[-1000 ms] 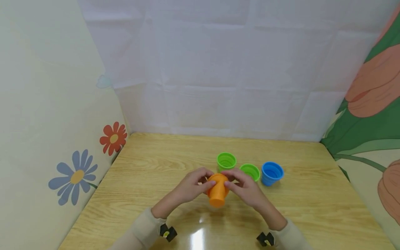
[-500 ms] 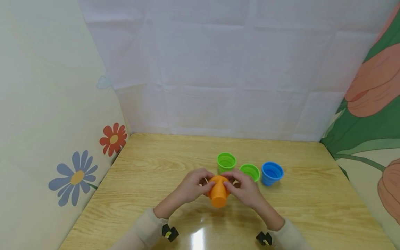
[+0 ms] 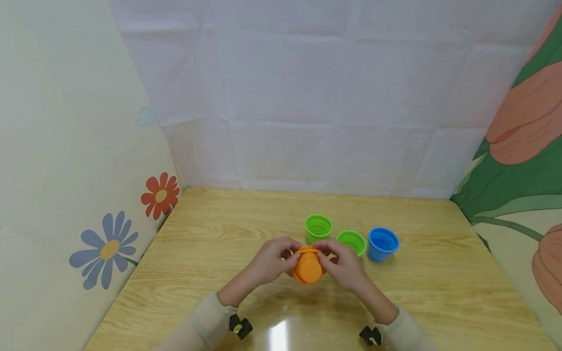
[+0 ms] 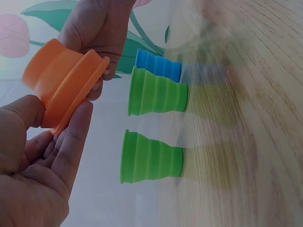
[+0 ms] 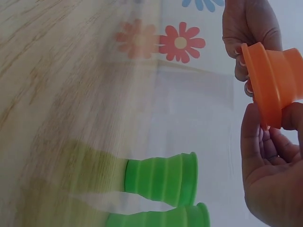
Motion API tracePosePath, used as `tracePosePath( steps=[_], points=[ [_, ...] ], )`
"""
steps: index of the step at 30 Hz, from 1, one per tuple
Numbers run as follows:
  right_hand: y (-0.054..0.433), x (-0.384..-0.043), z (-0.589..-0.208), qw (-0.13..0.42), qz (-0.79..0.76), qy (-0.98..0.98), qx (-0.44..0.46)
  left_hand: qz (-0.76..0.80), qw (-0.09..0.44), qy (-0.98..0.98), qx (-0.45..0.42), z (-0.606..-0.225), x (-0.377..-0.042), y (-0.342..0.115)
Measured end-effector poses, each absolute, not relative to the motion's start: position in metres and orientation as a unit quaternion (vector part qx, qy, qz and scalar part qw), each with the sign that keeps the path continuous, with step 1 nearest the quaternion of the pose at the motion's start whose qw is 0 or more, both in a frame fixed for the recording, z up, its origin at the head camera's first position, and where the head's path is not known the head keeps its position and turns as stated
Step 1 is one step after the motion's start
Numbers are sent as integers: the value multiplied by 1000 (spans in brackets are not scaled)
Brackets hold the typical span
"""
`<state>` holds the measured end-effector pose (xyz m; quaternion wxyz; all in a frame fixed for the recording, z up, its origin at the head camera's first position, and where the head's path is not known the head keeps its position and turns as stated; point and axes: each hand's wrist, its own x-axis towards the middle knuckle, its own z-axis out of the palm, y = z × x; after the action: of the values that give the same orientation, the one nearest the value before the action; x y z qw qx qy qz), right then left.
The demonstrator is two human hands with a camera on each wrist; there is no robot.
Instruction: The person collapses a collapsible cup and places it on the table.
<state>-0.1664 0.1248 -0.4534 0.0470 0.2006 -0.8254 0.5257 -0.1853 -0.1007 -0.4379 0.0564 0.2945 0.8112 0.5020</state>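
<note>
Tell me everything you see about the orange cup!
The orange cup is plain and smooth, maybe bendy silicone. Stepped rings run from its wide rim to a narrower flat base; it looks partly squashed down. It's held above the wooden table, tipped so its base faces the person. The left hand and right hand grip it from opposite sides. Its inside is hidden.

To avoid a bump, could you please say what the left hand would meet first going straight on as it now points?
Beyond the orange cup it grips, the left hand would probably meet the right hand first, though depth is unclear.
</note>
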Motion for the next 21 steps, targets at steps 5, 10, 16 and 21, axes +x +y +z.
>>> tracePosePath(
  steps=[5,10,16,21],
  points=[
    [128,-168,-453,3,568,-802,188,532,91,793,282,-437,-185,-103],
    [132,-169,-453,-51,615,-766,182,562,133,770,271,-436,-186,-105],
    [134,-169,-450,-83,639,-745,172,573,147,760,269,-438,-186,-107],
    [135,-167,-448,-96,656,-729,169,579,150,759,258,-435,-185,-108]
  ],
)
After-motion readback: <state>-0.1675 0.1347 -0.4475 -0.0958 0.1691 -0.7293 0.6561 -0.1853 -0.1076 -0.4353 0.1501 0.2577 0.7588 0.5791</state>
